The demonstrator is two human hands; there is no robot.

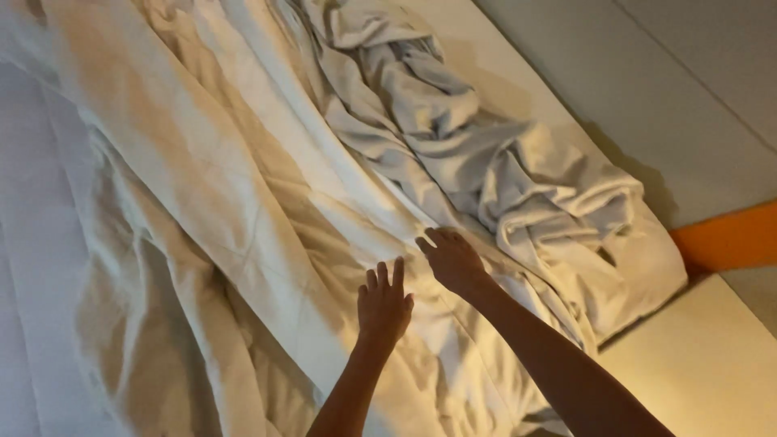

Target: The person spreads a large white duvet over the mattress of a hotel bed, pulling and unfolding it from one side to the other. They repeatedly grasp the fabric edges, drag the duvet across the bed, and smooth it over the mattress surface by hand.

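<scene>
A large cream-white sheet [202, 186] lies spread and creased across a bed. My left hand [384, 304] rests flat on it with fingers apart, palm down. Just to its right, my right hand [451, 259] presses on the sheet at the edge of a bunched, crumpled grey-white cloth [502, 170]; its fingers curl slightly onto the fabric, and no clear grip shows. Both forearms reach in from the bottom of the view.
The bare mattress edge [704, 364] shows at the lower right. Beyond it are a grey wall or floor [688, 89] and an orange strip [728, 239]. The crumpled cloth runs from the top centre down to the right.
</scene>
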